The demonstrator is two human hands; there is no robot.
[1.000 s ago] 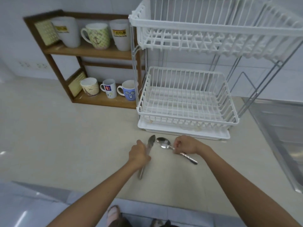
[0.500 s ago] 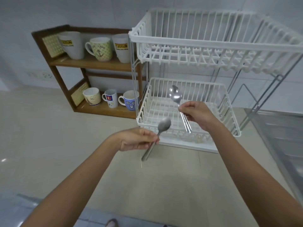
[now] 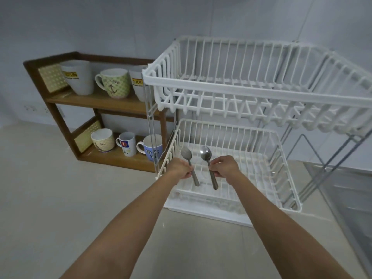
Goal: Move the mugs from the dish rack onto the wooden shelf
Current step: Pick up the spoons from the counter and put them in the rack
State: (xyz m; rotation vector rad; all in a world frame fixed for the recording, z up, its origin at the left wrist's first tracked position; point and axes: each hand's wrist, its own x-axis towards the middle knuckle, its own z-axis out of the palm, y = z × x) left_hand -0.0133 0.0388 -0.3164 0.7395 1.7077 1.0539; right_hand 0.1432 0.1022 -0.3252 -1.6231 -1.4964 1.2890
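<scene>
Steel spoons now over wire rack

Legible text appears on two items only, both on the upper board of the wooden shelf.

1. White mug, at the left end of the upper board: a yellow label with dark capitals reading "JOTUN".
2. Second white mug, at the right end of the same board, partly hidden behind the dish rack: the same yellow label, with only "JOT" visible.

The green patterned mug between them carries script lettering above an anchor sign; the lettering is too small to read. Markings on the lower-board mugs cannot be read.
</scene>
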